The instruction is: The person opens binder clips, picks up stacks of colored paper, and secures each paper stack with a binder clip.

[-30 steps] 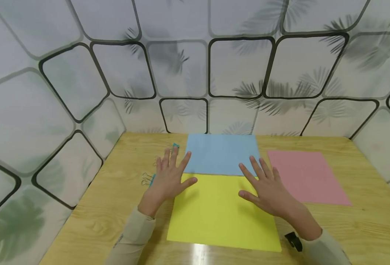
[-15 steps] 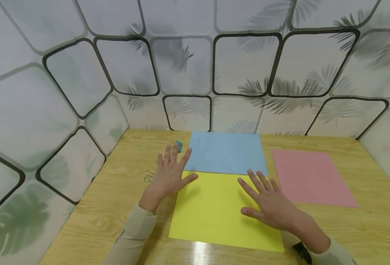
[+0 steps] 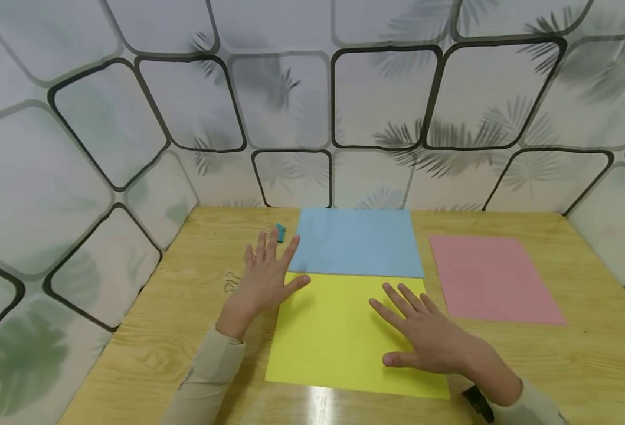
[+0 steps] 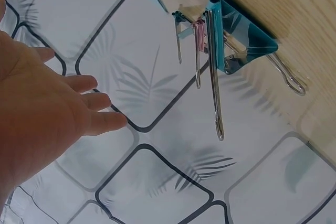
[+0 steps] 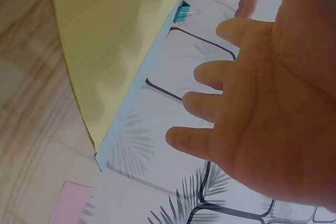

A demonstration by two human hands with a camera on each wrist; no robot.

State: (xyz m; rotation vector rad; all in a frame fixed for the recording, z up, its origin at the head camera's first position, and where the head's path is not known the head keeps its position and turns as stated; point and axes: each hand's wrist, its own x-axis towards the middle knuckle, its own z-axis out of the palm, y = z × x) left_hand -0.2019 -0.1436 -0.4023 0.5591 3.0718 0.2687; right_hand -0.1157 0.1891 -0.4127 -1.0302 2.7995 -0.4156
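Note:
My left hand [image 3: 261, 280], fingers spread and straight, hovers at the left edge of a yellow sheet of paper [image 3: 339, 336] and holds nothing. Over that sheet's right part is my right hand [image 3: 431, 339], palm down, fingers also spread, a shadow below it. A light blue sheet [image 3: 357, 242] lies just beyond the yellow one. In the left wrist view, a large teal binder clip [image 4: 247, 35] stands on the table near my left hand, with a pink clip [image 4: 199, 27] and a smaller teal clip [image 4: 181, 18] behind. My left hand partly covers the clips in the head view.
A pink sheet [image 3: 495, 280] lies on the wooden table [image 3: 599, 354] to the right. A patterned wall covering [image 3: 376, 100] rises behind the table and along its sides. A black strap [image 3: 477, 403] shows by the right wrist.
My right hand has come slightly nearer and left, its fingertips drawing back from the blue sheet. The left hand has barely moved, and the head view has shifted a little.

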